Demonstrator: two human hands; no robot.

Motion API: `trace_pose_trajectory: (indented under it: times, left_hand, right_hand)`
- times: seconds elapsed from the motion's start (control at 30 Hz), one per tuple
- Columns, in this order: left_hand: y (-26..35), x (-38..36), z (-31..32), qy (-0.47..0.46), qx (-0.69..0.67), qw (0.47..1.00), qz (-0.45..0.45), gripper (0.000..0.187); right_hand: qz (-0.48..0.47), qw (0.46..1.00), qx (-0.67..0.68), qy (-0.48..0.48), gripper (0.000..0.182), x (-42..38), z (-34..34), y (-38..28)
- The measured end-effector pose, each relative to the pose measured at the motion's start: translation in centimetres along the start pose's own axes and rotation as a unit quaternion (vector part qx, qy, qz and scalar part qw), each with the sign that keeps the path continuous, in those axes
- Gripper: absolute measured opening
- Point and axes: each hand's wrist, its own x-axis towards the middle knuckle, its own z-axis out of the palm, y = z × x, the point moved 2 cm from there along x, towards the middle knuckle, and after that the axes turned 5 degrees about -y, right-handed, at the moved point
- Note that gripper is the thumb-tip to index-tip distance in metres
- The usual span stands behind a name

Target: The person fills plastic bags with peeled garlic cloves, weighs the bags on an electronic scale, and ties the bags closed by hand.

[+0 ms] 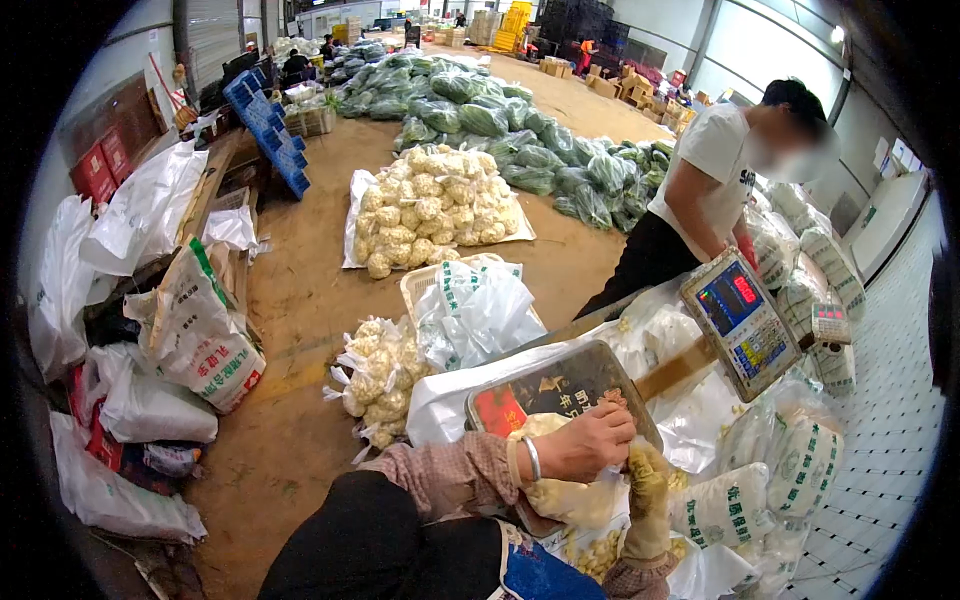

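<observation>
My left hand [590, 440], bare with a silver bangle at the wrist, has its fingers pinched together over the scale platform [520, 385]. Against its fingertips, my right hand [648, 495] in a stained yellowish glove is closed too. Between and below them is a filled clear plastic bag [570, 503] of pale pieces, its gathered end at my fingers. The exact grip is partly hidden. Loose pale pieces [598, 553] lie beneath. The scale's display [740, 322] is lit, up to the right.
A co-worker [700, 180] stands beyond the scale. Printed white bags [725, 510] crowd the right. Ahead are a basket with plastic bags [475, 310], bagged pale produce [435, 205] and green bagged produce [480, 120]. White sacks [205, 330] and a blue pallet [265, 130] stand left.
</observation>
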Motion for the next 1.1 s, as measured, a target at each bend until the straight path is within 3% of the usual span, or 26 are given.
trace_pose_trajectory:
  times: [0.07,0.13,0.17,0.2,0.23,0.27,0.33,0.37,0.4,0.43,0.47,0.5,0.57,0.6,0.67,0.7,0.73,0.77,0.8,0.83,0.87,0.93,0.97,1.0,1.1]
  left_hand:
    - [0.0,-0.4,-0.4,-0.040,0.014,0.999,0.023,0.015]
    - [0.0,-1.8,-1.0,-0.104,0.012,0.994,0.005,0.012]
    - [-0.9,-3.2,-1.2,-0.045,-0.085,0.995,0.006,0.011]
    - [-1.5,-5.3,-0.8,0.011,-0.192,0.981,0.002,0.011]
    - [-1.2,-7.2,-0.1,-0.077,-0.107,0.990,-0.041,0.011]
    - [-1.4,-8.6,0.2,-0.160,-0.006,0.984,-0.076,0.011]
    - [-0.4,-9.8,-0.7,-0.142,-0.038,0.980,-0.132,0.008]
    - [-0.3,-9.6,-0.6,-0.146,-0.046,0.980,-0.125,0.008]
    - [-0.4,-9.5,-0.6,-0.130,-0.126,0.967,-0.177,0.006]
    - [-0.5,-9.4,-0.7,-0.114,-0.206,0.944,-0.230,0.007]
    - [0.2,-8.0,-1.2,-0.120,-0.212,0.943,-0.227,0.007]
    - [1.0,-5.4,-2.0,-0.067,-0.425,0.853,-0.294,0.013]
    - [1.9,-2.0,-1.6,0.033,-0.618,0.729,-0.292,0.028]
    - [1.8,-2.1,-1.4,0.029,-0.620,0.729,-0.290,0.028]
    - [1.6,-2.9,-0.4,-0.015,-0.687,0.679,-0.259,0.039]
    - [1.4,-3.7,-0.1,-0.011,-0.677,0.672,-0.300,0.041]
    - [0.8,-4.6,0.1,-0.016,-0.679,0.669,-0.302,0.041]
    - [-0.1,-5.8,0.5,-0.022,-0.636,0.694,-0.337,0.039]
    - [-0.5,-7.4,1.2,-0.028,-0.593,0.714,-0.373,0.039]
    - [-0.8,-9.4,2.6,-0.003,-0.616,0.672,-0.412,0.039]
    - [-1.1,-10.0,2.8,-0.011,-0.614,0.676,-0.407,0.039]
    - [-0.4,-10.3,2.8,0.025,-0.624,0.675,-0.393,0.038]
    - [-0.2,-9.9,2.6,0.050,-0.614,0.629,-0.474,0.040]
    - [-0.2,-9.5,2.3,0.047,-0.614,0.631,-0.471,0.040]
    - [-1.3,-9.2,2.2,0.111,-0.671,0.540,-0.496,0.033]
  right_hand:
    - [-0.026,0.998,-0.054,0.007,0.012,-0.1,0.1,-0.5]
    - [-0.055,0.967,-0.226,0.106,0.021,0.2,-0.4,-0.3]
    - [-0.052,0.928,-0.327,0.172,0.022,0.5,-2.3,0.8]
    - [-0.013,0.918,-0.340,0.204,0.023,1.1,-5.6,2.9]
    - [-0.022,0.905,-0.372,0.206,0.026,1.4,-8.3,6.2]
    - [-0.075,0.860,-0.458,0.214,0.027,0.9,-9.4,8.9]
    - [-0.041,0.817,-0.526,0.233,0.024,0.4,-8.3,9.9]
    - [-0.031,0.900,-0.370,0.230,0.022,0.8,-8.9,10.6]
    - [-0.024,0.954,-0.201,0.219,0.021,1.4,-9.6,11.3]
    - [-0.046,0.977,-0.027,0.204,0.019,1.9,-7.2,7.4]
    - [-0.070,0.969,0.148,0.184,0.017,2.1,-3.6,2.4]
    - [-0.069,0.968,0.147,0.192,0.017,2.4,-1.3,0.1]
    - [-0.040,0.952,0.263,0.150,0.020,3.1,1.6,-2.4]
    - [-0.042,0.962,0.255,0.089,0.020,3.3,0.9,-1.5]
    - [-0.031,0.956,0.289,-0.029,0.019,3.8,-1.0,-1.3]
    - [-0.031,0.956,0.291,-0.024,0.019,4.0,-1.7,-1.0]
    - [0.018,0.950,0.304,0.076,0.013,4.1,-2.7,-0.2]
    - [0.068,0.931,0.313,0.175,0.008,3.9,-3.5,1.0]
    - [0.077,0.928,0.316,0.183,0.008,3.5,-4.0,2.6]
    - [0.138,0.929,0.242,0.242,0.008,3.1,-4.9,4.9]
    - [0.184,0.922,0.168,0.297,0.009,3.7,-6.0,6.8]
    - [0.179,0.914,0.228,0.283,0.009,4.2,-7.1,8.9]
    - [0.167,0.917,0.244,0.268,0.009,4.2,-6.9,8.5]
    - [0.150,0.920,0.260,0.251,0.009,4.4,-6.7,7.9]
    - [0.099,0.962,0.161,0.195,0.010,4.6,-6.8,5.7]
